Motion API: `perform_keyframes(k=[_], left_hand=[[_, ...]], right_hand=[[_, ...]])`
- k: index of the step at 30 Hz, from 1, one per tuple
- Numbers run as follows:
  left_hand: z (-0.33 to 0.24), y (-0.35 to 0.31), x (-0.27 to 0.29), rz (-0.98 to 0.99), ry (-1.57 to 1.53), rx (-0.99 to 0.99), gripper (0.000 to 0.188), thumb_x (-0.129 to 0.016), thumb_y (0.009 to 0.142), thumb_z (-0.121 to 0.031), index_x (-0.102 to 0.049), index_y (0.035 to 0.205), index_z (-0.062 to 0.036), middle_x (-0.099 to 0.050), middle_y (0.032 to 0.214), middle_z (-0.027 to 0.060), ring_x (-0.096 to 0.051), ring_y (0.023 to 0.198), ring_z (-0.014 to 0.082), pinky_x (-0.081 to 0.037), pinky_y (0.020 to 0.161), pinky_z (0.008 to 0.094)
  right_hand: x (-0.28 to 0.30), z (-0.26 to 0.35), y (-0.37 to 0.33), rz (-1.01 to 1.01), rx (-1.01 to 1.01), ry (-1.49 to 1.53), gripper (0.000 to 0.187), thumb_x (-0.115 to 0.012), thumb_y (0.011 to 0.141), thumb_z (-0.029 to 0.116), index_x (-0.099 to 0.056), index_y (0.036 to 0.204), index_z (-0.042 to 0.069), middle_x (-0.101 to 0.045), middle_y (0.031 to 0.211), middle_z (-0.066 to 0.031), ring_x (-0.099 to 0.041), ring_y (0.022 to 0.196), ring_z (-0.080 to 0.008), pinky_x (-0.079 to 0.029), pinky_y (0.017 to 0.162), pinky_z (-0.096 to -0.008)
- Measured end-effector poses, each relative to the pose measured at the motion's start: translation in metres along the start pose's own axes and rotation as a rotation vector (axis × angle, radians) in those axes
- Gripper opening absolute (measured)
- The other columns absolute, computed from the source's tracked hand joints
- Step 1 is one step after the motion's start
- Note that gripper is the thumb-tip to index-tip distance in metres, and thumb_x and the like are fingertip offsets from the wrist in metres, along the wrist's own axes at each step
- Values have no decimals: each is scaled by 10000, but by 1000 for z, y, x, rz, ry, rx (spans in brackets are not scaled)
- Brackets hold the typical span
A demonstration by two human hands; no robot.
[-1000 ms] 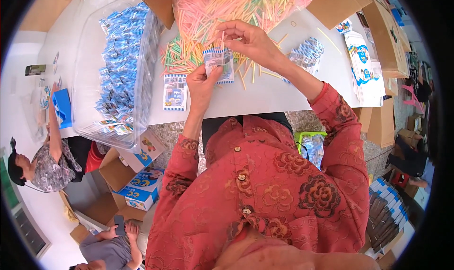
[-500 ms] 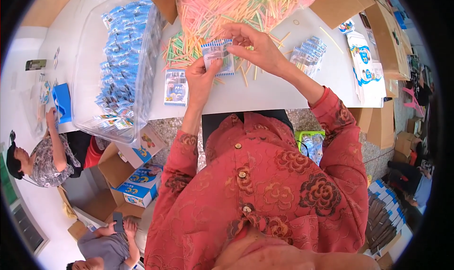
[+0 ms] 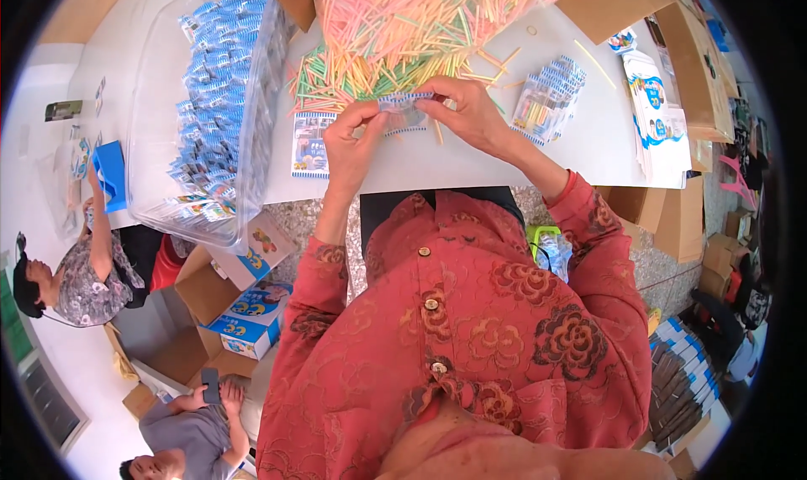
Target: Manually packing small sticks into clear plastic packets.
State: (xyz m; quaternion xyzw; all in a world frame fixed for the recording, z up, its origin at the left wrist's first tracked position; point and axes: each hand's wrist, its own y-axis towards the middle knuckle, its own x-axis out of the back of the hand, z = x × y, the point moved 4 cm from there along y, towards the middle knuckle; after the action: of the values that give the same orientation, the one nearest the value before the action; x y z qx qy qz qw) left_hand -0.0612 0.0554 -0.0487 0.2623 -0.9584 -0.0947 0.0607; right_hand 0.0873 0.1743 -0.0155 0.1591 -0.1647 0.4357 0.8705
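Between my two hands is a small clear packet (image 3: 405,120) with blue-striped edges. My left hand (image 3: 351,144) pinches its left side with thumb and fingers, and my right hand (image 3: 472,117) pinches its upper right corner. Just beyond it lies a loose heap of thin pastel sticks (image 3: 370,75) in pink, yellow and green, spilling from a large clear bag of the same sticks (image 3: 412,13). A flat printed packet (image 3: 310,148) lies beside my left hand. To the right of my right hand lies a small pile of striped packets (image 3: 551,97), some with sticks showing inside.
A clear plastic tub (image 3: 143,144) full of blue packets (image 3: 214,102) stands at left. Printed blue-and-white bags (image 3: 651,110) and cardboard boxes (image 3: 693,68) are at right. Two other people are at lower left, one holding a phone (image 3: 210,386). A green basket (image 3: 548,249) is below the table.
My right hand has come down onto the packet's upper edge, and both hands now grip it. The packet has tilted, its face turned away from upright view.
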Motion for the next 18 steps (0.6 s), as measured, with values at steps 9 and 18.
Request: perform_keyframes(k=[9,18], left_hand=[[-11,-17,-14,147,69,-25,107,-670,800,-1,-650,896,41,-666,846,77,-612,774,124,-481,727,248],[-31,-27,-10,141,208,16,107,-643,825,-7,-667,925,24,-673,885,61,-607,829,120,-470,767,248]], right_hand=[[-5,3,-25,49,-79,243,270,-701,781,122,-644,1028,28,-667,881,-68,-591,790,-114,-473,741,-267],[54,-29,-88,-111,-332,-28,263,-742,765,200,-675,963,40,-649,742,-15,-500,628,-64,-427,585,-258]])
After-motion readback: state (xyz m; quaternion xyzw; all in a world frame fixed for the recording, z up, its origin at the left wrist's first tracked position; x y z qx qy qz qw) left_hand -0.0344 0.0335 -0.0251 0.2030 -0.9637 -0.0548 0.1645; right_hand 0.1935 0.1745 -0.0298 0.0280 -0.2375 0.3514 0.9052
